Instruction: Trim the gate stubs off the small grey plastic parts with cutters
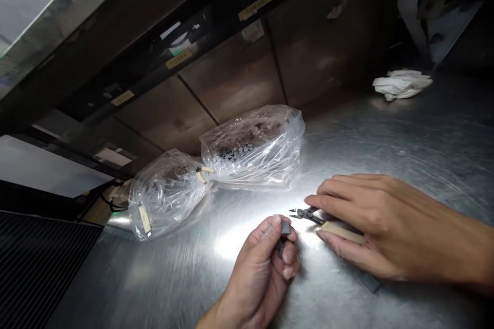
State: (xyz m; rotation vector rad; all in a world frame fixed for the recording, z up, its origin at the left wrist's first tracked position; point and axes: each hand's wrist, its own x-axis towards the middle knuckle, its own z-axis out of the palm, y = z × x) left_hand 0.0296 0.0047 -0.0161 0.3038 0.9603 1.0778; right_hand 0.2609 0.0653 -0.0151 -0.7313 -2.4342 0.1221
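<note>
Between the thumb and curled fingers of my left hand is a small grey piece. To the right, my right hand is wrapped round cream-handled cutting pliers; their jaws are parted and point left, just beside the grey piece without visibly touching it. Part of the handles is hidden by the palm. Below my right hand a dark grey strip lies on the metal table, partly covered by the hand.
Two clear plastic bags stand behind my hands: the right one holds many small grey pieces, and near the left one lie cream-handled tools. A crumpled white cloth lies at the back right. A metal shelf edge hangs above.
</note>
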